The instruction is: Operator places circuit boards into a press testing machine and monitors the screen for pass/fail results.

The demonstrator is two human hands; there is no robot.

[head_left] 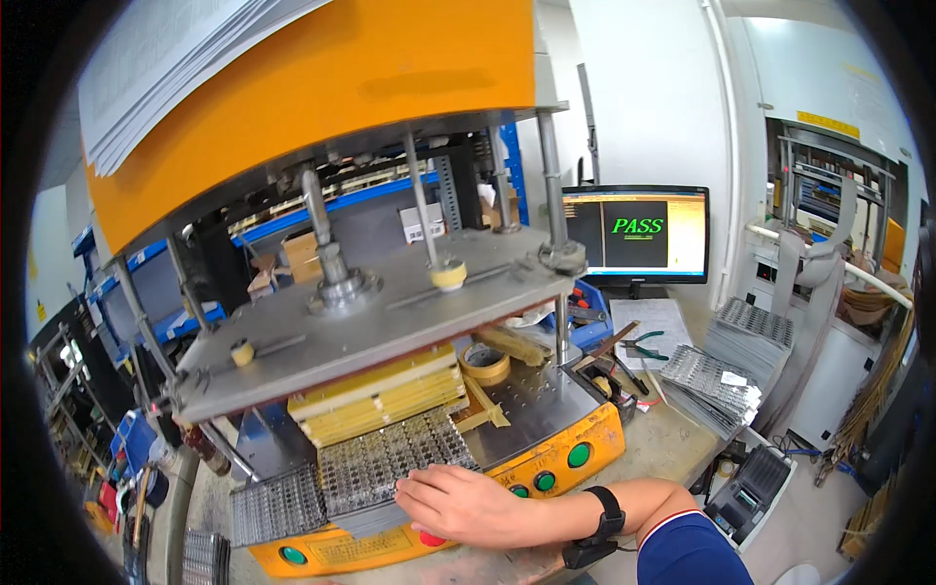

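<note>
My right hand (456, 503) lies over the front right corner of a silvery, grid-patterned panel (390, 458), its fingers stretched out to the left. The panel sits on the base of an orange press machine, below a raised grey metal plate (390, 297). A second grid-patterned panel (278, 507) lies to its left. Directly behind the middle panel stands a yellow block-shaped fixture (380, 400). A red button (431, 538) shows just under my hand. What lies beneath my palm is hidden. My left hand does not appear.
Green buttons (579, 454) line the orange front. A tape roll (485, 364) and a brush (514, 343) lie on the base. To the right are green-handled pliers (643, 346), stacked panels (712, 385) and a monitor (639, 234). Metal posts (553, 185) flank the plate.
</note>
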